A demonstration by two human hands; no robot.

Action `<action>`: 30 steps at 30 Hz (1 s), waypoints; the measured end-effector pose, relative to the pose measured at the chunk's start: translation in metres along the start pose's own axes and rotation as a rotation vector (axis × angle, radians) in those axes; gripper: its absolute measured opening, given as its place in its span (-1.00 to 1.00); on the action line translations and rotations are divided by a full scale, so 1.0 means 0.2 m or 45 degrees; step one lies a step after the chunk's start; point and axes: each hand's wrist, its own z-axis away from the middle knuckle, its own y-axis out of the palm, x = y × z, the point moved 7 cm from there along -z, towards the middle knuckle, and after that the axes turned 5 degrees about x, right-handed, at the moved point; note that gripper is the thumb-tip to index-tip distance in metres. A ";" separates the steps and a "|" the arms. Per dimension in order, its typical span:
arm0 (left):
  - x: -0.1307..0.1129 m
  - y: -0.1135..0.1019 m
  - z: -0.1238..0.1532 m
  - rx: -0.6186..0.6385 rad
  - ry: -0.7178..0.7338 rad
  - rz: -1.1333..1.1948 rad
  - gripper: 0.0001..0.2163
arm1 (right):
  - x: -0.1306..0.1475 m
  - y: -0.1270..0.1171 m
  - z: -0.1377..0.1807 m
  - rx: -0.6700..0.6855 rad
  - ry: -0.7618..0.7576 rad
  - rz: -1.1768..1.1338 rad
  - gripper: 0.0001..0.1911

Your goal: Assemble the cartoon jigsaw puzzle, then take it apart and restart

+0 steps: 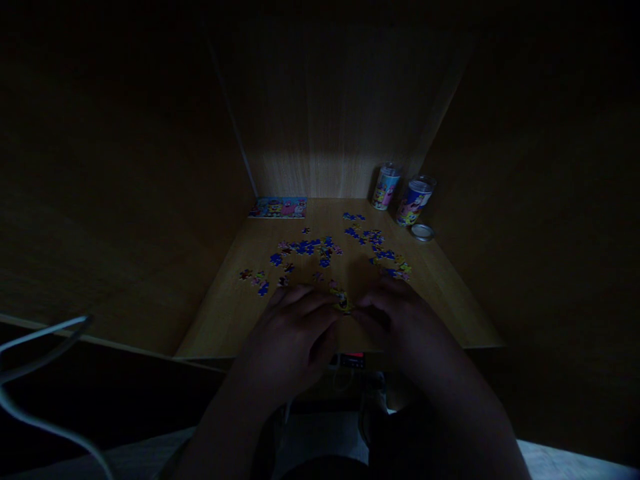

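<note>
Both hands meet low over the near edge of a wooden desk [225, 313]. My left hand [295, 333] and my right hand [395, 317] have curled fingers that pinch a small yellow jigsaw piece [343, 301] between them. Beyond the hands, several loose puzzle pieces [320, 250], mostly blue, lie scattered across the desk. The scene is very dark, so finger detail is faint.
A colourful cartoon picture card [279, 207] lies at the back left. Two cartoon-printed cans [385, 187] [415, 202] stand at the back right, with a round lid [423, 232] beside them. Wooden walls enclose the desk. A white cable [30, 373] hangs at the lower left.
</note>
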 end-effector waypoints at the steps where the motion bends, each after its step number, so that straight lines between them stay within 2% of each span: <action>1: 0.00 0.00 0.00 0.000 0.001 0.000 -0.76 | 0.00 0.00 0.00 0.000 0.006 -0.003 -0.94; 5: 0.00 0.00 0.00 -0.030 0.008 0.009 -0.78 | -0.01 -0.05 0.01 -0.076 0.044 -0.067 -0.86; 8: 0.00 -0.02 0.00 -0.103 0.017 0.027 -0.79 | -0.08 -0.13 0.03 -0.270 0.131 -0.064 -0.76; 10: 0.01 -0.05 0.01 -0.218 -0.007 -0.010 -0.83 | -0.15 -0.18 0.05 -0.398 0.213 0.000 -0.74; 14: 0.08 -0.12 0.07 -0.520 -0.245 -0.133 -0.87 | -0.29 -0.24 0.11 -0.564 0.518 0.142 -0.69; 17: 0.12 -0.13 0.10 -0.609 -0.396 -0.166 -0.89 | -0.34 -0.26 0.15 -0.571 0.695 0.301 -0.65; 20: 0.10 -0.09 0.09 -0.519 -0.347 -0.262 -0.89 | -0.34 -0.25 0.16 -0.522 0.748 0.419 -0.60; 24: 0.01 0.00 0.06 -0.291 -0.054 -0.403 -0.87 | -0.34 -0.23 0.15 -0.490 0.743 0.490 -0.61; 30: -0.03 0.01 0.06 -0.217 0.066 -0.357 -0.84 | -0.35 -0.21 0.13 -0.446 0.750 0.555 -0.63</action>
